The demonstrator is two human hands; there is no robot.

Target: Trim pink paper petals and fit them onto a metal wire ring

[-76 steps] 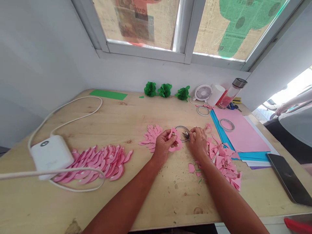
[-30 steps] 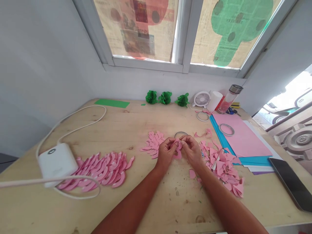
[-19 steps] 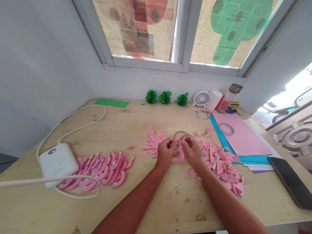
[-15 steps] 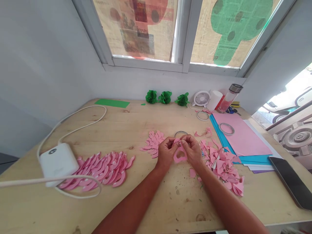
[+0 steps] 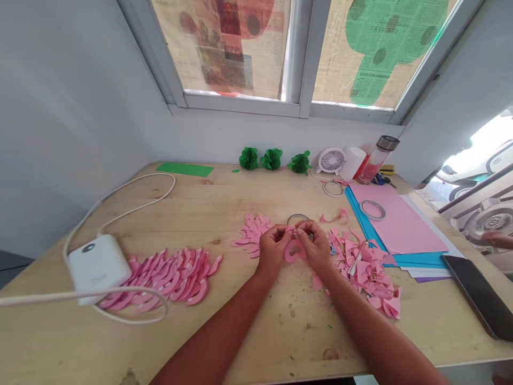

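Observation:
Between my two hands is a curved strip of pink paper (image 5: 294,253), bent in a ring-like shape that hangs below my fingertips. My left hand (image 5: 274,247) pinches its upper left side, and my right hand (image 5: 313,243) pinches close by on the right, the fingertips almost meeting. A roll of tape (image 5: 297,218) lies just beyond my fingers. To the left of my left hand sits a cluster of small pink paper cutouts (image 5: 253,234). Pink paper scraps (image 5: 372,278) are heaped beside my right forearm.
A pile of curled pink strips (image 5: 172,278) lies left, near a white power bank (image 5: 98,267) with a looping cable. Green paper balls (image 5: 271,159), a small fan (image 5: 332,160) and a bottle (image 5: 377,159) line the back. Paper sheets (image 5: 409,224) and a phone (image 5: 476,294) lie right.
The pink strip has shifted slightly between my fingers, its lower loop sitting a little higher. Part of another person's hand has appeared at the far right edge.

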